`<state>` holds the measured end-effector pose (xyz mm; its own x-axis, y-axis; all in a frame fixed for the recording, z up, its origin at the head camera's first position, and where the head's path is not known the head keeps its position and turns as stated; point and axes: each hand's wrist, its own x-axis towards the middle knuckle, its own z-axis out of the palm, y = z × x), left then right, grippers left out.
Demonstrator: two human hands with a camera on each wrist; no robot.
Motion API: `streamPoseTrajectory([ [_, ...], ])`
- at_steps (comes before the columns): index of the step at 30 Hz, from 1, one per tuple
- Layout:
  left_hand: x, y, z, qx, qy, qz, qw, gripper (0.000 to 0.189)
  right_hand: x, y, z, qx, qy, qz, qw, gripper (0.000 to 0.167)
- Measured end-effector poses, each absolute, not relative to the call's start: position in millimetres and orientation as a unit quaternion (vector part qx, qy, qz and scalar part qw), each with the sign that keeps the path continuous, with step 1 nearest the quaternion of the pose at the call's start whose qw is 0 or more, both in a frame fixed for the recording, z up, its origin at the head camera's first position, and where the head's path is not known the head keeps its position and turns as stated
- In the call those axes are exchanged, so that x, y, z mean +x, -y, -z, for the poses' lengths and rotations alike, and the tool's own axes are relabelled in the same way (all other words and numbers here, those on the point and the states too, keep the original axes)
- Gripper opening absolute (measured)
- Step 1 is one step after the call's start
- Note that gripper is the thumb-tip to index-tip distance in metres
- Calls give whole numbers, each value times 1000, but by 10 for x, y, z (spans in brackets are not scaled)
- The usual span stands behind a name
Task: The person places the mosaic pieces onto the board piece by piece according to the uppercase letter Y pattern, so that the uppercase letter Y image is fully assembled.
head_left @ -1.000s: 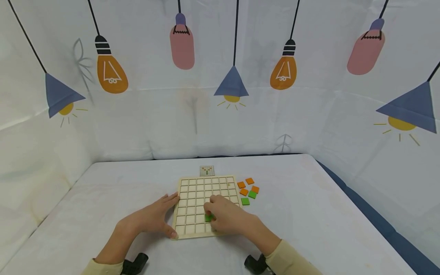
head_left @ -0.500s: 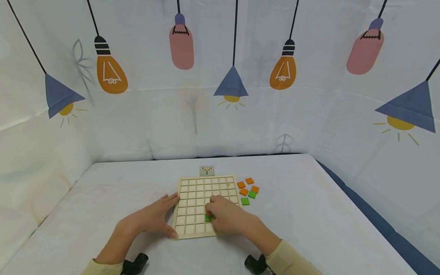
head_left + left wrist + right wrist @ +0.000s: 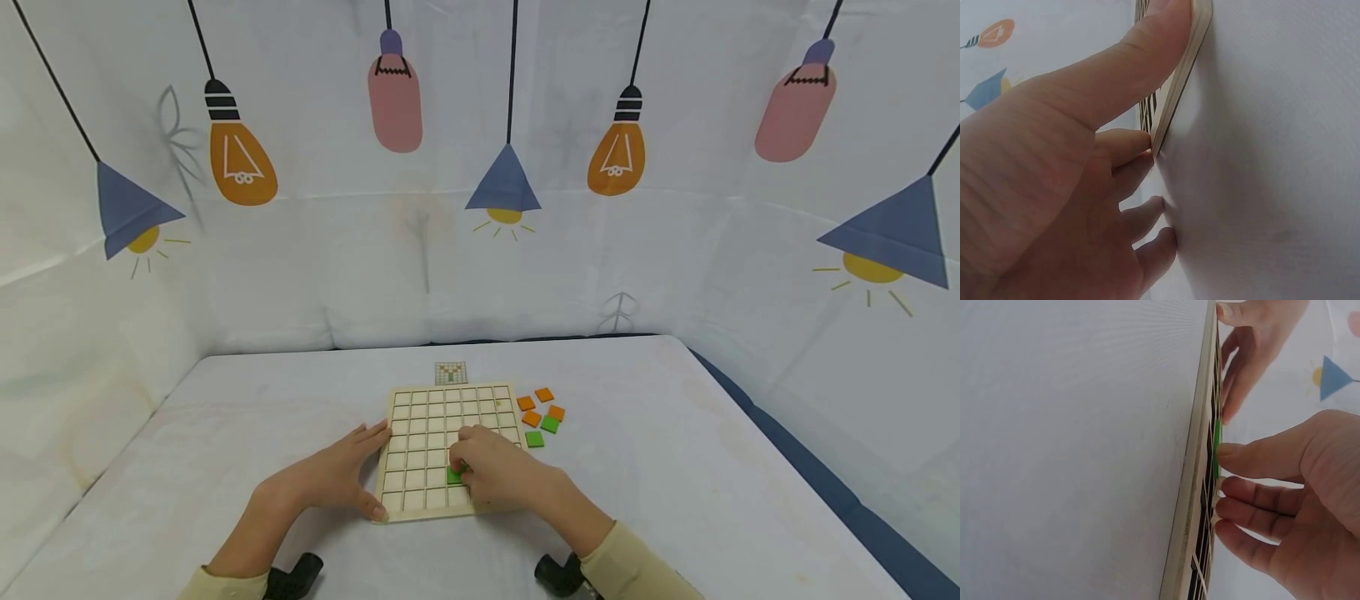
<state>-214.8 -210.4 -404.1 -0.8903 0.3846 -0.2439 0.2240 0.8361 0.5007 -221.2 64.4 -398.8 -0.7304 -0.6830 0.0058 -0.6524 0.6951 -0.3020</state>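
A pale wooden grid board [image 3: 417, 459] lies flat on the white table. The left hand [image 3: 330, 473] steadies it from the left side, its thumb at the near left corner and its fingertips against the left edge. In the left wrist view those fingers [image 3: 1141, 219] are spread and nearly straight. Low on the board, a green square tile [image 3: 453, 476] sits at a cell, partly hidden by the right hand [image 3: 498, 471]. The right wrist view shows the right thumb [image 3: 1241, 458] on that green tile, the other fingertips bent down close beside it on the grid.
Loose orange tiles [image 3: 544, 394] and two green tiles [image 3: 535, 439] lie just right of the board. Behind its far edge is a small printed pattern card [image 3: 451, 372]. A white curtain [image 3: 315, 275] with printed lamps hangs around the table.
The right fingertips have shifted slightly to the right over the green tile. The left hand and the board have stayed in place.
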Motion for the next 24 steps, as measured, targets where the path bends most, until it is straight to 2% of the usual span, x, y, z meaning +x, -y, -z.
streamPoseTrajectory([
  [12,-2143,2108,4053,159,-944,-236,169,126,-2231,-683,3998,-366,-917,150,50,16],
  [24,-2146,2099,4037,161,-943,-235,170,125,-2289,-757,3996,-349,-926,132,50,9],
])
